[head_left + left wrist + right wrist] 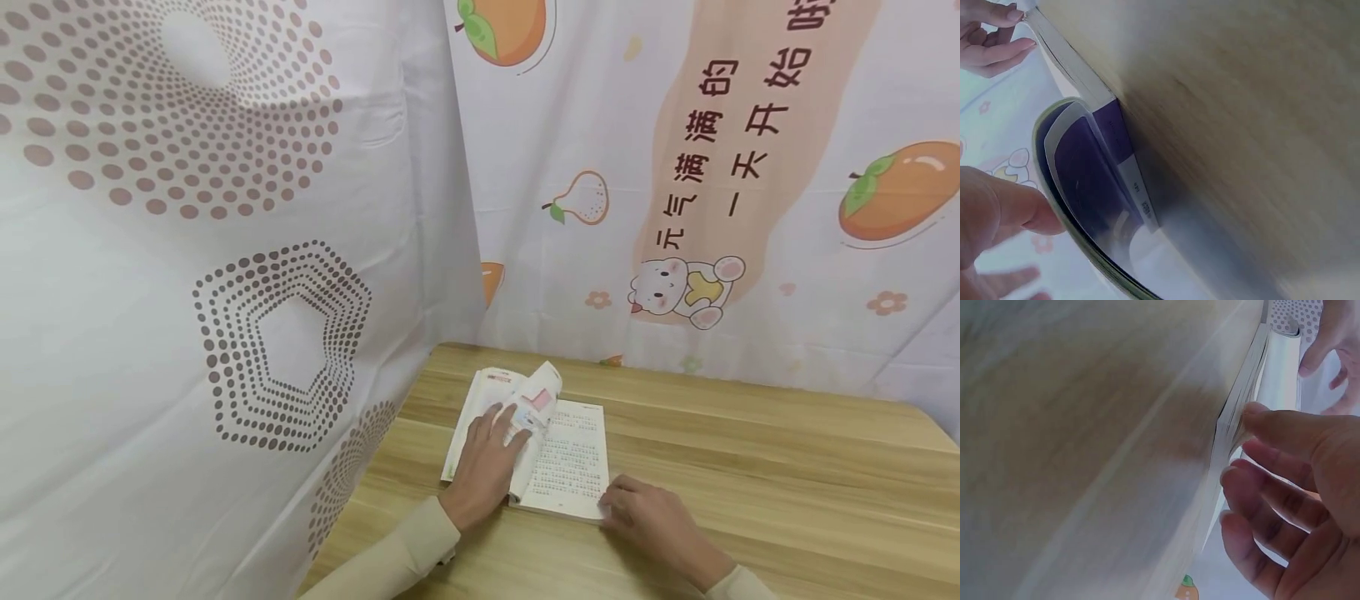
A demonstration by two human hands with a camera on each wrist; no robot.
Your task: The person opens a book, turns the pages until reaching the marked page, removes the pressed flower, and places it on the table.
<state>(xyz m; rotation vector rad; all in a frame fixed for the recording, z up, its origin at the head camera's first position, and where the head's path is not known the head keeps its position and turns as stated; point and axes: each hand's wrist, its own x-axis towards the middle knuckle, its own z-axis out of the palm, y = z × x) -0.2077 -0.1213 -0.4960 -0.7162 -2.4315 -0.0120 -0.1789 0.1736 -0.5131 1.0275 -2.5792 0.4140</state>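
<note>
An open book [573, 458] lies on the wooden table, with printed text on its right page. My left hand [487, 467] rests over the left side with fingers spread, on a bent-over section of pages [538, 402] that bows up near the middle. In the left wrist view the cover [1094, 181] curves up beside the purple-and-white spine [1125, 156], and the thumb touches its outer side. At the lower right corner my right hand [656, 517] pinches page edges between thumb and index finger. The right wrist view shows the lifted page edges [1239, 434] at the thumb tip.
The wooden table [750, 467] stretches to the right of the book. A white curtain with brown dots [360, 317] hangs close on the left. Behind the table hangs a printed cloth [525, 275] with fruit pictures and writing.
</note>
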